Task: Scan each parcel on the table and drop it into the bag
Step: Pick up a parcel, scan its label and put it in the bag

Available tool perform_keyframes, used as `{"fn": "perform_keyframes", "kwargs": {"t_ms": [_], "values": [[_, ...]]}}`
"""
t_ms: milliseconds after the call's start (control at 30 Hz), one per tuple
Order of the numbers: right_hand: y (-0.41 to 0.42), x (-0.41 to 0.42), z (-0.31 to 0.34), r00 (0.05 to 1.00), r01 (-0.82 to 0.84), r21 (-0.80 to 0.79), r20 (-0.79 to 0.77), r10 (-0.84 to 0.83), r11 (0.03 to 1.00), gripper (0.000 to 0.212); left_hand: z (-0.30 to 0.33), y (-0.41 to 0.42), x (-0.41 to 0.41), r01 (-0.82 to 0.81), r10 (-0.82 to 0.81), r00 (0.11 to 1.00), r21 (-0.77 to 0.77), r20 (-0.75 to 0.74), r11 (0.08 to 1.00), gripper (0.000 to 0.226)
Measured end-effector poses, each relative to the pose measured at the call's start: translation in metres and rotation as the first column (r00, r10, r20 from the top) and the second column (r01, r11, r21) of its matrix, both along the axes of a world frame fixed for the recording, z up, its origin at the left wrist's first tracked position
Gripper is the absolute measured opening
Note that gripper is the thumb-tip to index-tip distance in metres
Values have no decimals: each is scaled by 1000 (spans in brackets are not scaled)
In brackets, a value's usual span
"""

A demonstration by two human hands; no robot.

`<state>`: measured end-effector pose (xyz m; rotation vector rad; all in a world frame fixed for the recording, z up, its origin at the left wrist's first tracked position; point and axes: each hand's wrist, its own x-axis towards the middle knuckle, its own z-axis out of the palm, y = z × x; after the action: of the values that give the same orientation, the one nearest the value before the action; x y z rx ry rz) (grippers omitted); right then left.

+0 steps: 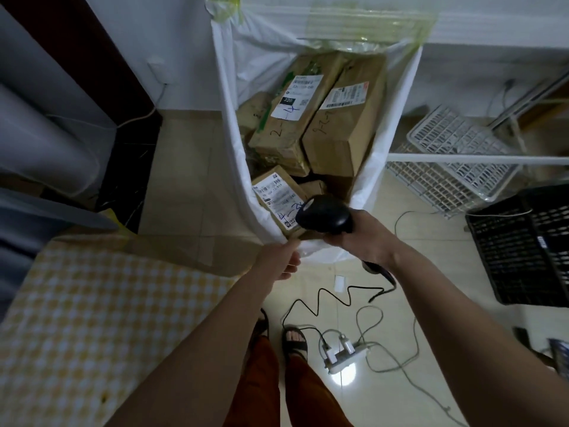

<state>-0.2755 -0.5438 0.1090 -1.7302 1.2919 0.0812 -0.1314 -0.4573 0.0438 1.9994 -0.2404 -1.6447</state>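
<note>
Left hand (281, 260) pinches the thin, limp bag (234, 124) rim; right hand (361, 238) wraps the scanner (323, 215); the cardboard parcels (341, 118) inside look stiff, best gripped by edges.

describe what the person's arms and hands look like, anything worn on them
Both arms are bare from the bottom edge of the picture to the fingers: no sleeves show. The left hand and right hand have no gloves, and no watch, bracelet or ring can be seen. No markings are visible on either forearm.
</note>
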Motion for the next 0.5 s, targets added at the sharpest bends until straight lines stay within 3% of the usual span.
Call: {"fn": "perform_keyframes", "kwargs": {"t_ms": [100, 133, 167, 200, 367, 433, 500], "values": [[17, 16, 15, 994, -27, 27, 111, 24, 999, 27, 2, 24, 16, 87, -78, 973, -28, 219, 996, 23], [24, 24, 18, 990, -55, 32, 134, 50, 998, 24, 8, 35, 23, 198, -196, 947, 16, 253, 980, 17], [32, 33, 22, 985, -84, 34, 157, 78, 996, 23, 13, 49, 30, 302, -271, 862, -6, 429, 953, 18], [41, 43, 26, 979, -115, 30, 173, 108, 993, 21, 23, 63, 33, 341, -334, 805, 79, 490, 937, 21], [103, 100, 49, 930, -308, 10, 214, 299, 951, 8, 47, 150, 65, 200, -305, 688, 233, 658, 952, 32], [134, 121, 59, 901, -383, 40, 237, 364, 923, 17, 53, 190, 77, 142, -289, 651, 261, 702, 955, 33], [166, 140, 64, 867, -466, 98, 250, 432, 879, 11, 61, 236, 85, 70, -273, 623, 296, 733, 953, 36]]}}
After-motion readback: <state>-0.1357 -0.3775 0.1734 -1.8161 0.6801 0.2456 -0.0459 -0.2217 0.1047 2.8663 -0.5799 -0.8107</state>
